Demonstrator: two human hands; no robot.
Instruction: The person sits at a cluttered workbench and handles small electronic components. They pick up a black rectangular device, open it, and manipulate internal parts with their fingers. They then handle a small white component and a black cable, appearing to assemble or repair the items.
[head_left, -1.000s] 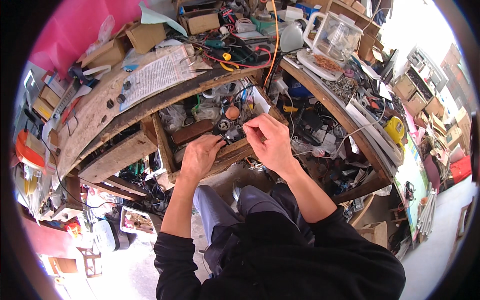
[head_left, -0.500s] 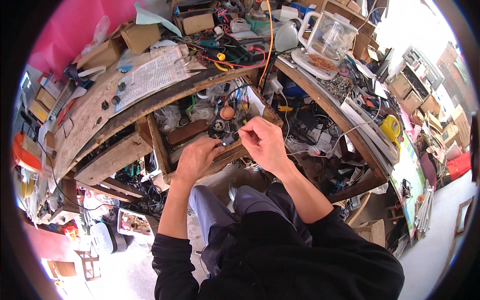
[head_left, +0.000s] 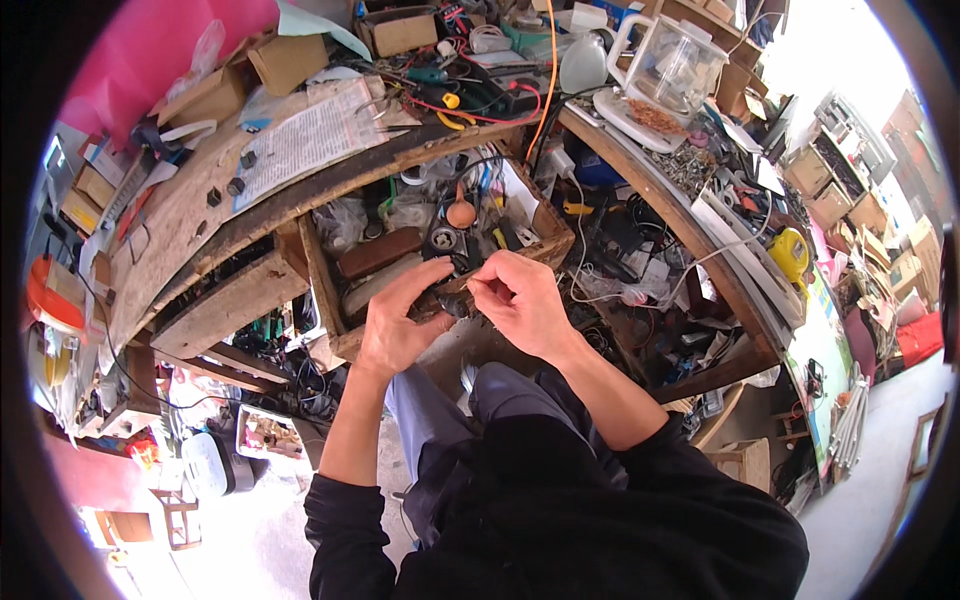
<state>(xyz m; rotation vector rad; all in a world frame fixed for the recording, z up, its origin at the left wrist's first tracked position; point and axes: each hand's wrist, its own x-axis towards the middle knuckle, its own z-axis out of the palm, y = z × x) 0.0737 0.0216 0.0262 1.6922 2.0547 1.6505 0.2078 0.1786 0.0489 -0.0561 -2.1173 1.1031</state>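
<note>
My left hand [head_left: 397,322] is over the front edge of an open wooden drawer [head_left: 552,248], thumb and index finger spread wide. Between the hands is a small dark part [head_left: 456,304], its kind too small to tell, close to the left thumb tip. My right hand [head_left: 525,302] has its fingers curled into a pinch against that part's right side. Inside the drawer, beyond my hands, are a round orange-brown bulb [head_left: 460,214], a brown oblong case [head_left: 381,252], a round metal-rimmed piece [head_left: 442,238] and a yellow-handled tool [head_left: 500,238].
On the worktop lie a printed sheet [head_left: 310,145], small dark blocks [head_left: 236,187] and red cables [head_left: 540,100]. A clear jug [head_left: 675,75] stands at the back right. A second open drawer [head_left: 700,375] full of cables is at right, a yellow tape measure [head_left: 789,256] beside it.
My left thumb and index finger have spread apart from a pinch on a small grey part. My right hand has moved slightly down and nearer the left, uncovering the yellow-handled tool.
</note>
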